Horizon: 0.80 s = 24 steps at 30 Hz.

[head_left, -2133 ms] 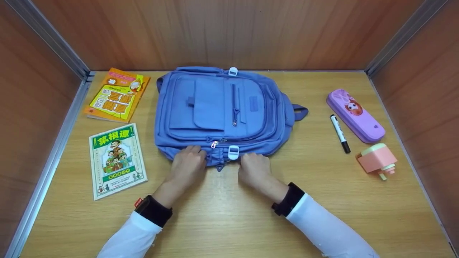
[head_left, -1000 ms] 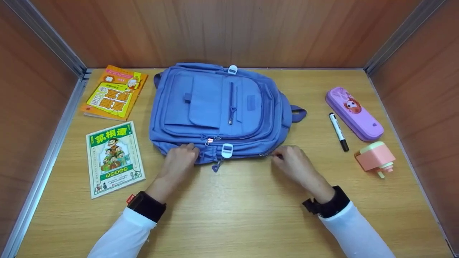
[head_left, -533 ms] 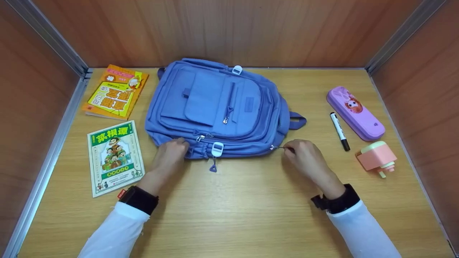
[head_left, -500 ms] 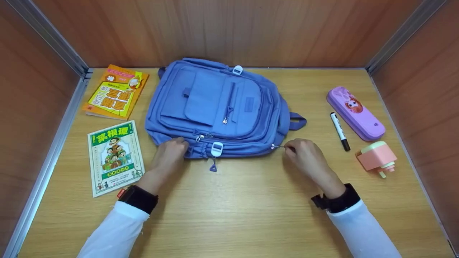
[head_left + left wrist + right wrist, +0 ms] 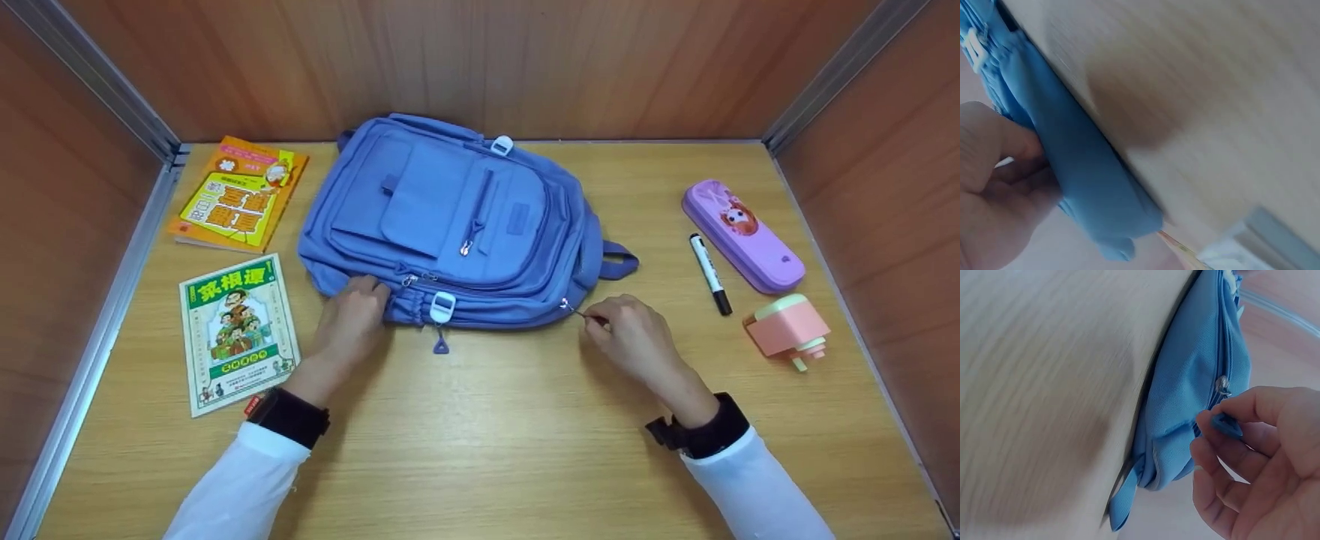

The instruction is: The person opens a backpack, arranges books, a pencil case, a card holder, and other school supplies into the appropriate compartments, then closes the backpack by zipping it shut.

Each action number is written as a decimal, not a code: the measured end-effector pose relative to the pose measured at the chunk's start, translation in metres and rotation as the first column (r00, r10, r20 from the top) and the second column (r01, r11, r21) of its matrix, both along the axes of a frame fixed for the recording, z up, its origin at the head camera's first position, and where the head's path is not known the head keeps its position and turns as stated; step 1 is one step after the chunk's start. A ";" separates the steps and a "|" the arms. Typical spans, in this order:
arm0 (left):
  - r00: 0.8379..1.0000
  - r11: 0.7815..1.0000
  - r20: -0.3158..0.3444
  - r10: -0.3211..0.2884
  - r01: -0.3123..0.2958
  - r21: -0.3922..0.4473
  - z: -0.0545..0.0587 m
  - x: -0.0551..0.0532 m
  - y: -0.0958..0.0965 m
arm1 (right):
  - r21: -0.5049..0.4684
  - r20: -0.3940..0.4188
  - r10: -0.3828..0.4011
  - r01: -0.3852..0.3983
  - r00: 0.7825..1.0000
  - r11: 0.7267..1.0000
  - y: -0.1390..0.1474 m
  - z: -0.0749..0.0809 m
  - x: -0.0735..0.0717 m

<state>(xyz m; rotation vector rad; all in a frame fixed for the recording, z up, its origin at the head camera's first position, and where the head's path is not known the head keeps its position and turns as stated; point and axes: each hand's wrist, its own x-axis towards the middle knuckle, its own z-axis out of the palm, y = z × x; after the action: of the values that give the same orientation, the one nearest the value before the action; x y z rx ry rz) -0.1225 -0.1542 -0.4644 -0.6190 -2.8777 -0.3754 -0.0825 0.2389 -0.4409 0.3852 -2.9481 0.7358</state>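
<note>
A blue backpack [image 5: 450,217] lies front side up on the table, its top handle [image 5: 619,261] pointing right. My left hand [image 5: 354,315] grips the near side of the bag by its lower corner; in the left wrist view the fingers [image 5: 1027,180] hold the side pocket fabric [image 5: 1084,157]. My right hand [image 5: 630,334] pinches a zipper pull [image 5: 1226,424] between thumb and forefinger. The pull is drawn taut from its metal slider [image 5: 1222,385] at the bag's near right curve. Another triangular zipper pull [image 5: 441,346] hangs by the white buckle [image 5: 442,307].
An orange book [image 5: 240,195] and a green-and-white book [image 5: 238,337] lie at the left. To the right are a purple pencil case [image 5: 742,236], a black-capped marker [image 5: 710,274] and a pink block-shaped object [image 5: 787,330]. Wooden panels [image 5: 480,67] stand around the table.
My right hand has drawn the zipper pull rightward along the near side to the curve. The backpack has turned slightly, its lower end shifting left, and my left hand has moved left with it.
</note>
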 end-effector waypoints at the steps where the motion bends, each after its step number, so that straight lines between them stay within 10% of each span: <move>1: 1.000 1.000 -0.026 0.005 -0.005 0.014 0.001 0.004 0.005 | -0.007 -0.004 0.008 -0.008 1.000 1.000 -0.002 0.000 0.002; 6: 0.992 0.996 -0.111 -0.053 0.061 0.067 0.008 0.024 0.040 | -0.037 -0.042 0.051 -0.052 0.998 0.998 -0.010 0.001 0.010; 15: 0.974 0.974 -0.002 -0.228 0.228 0.005 0.010 0.057 0.100 | -0.057 -0.009 0.099 -0.099 0.995 0.993 -0.020 0.007 0.025; 24: 0.931 0.934 -0.142 -0.336 0.311 -0.176 0.002 0.069 0.130 | -0.100 0.027 0.139 -0.136 0.990 0.986 -0.032 0.007 0.042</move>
<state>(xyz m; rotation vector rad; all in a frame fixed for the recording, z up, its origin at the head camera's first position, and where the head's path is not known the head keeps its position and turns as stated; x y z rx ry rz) -0.0535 -0.0247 -0.4624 -1.1043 -2.6549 -0.1376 -0.0407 0.2070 -0.4338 0.5783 -2.9248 0.9069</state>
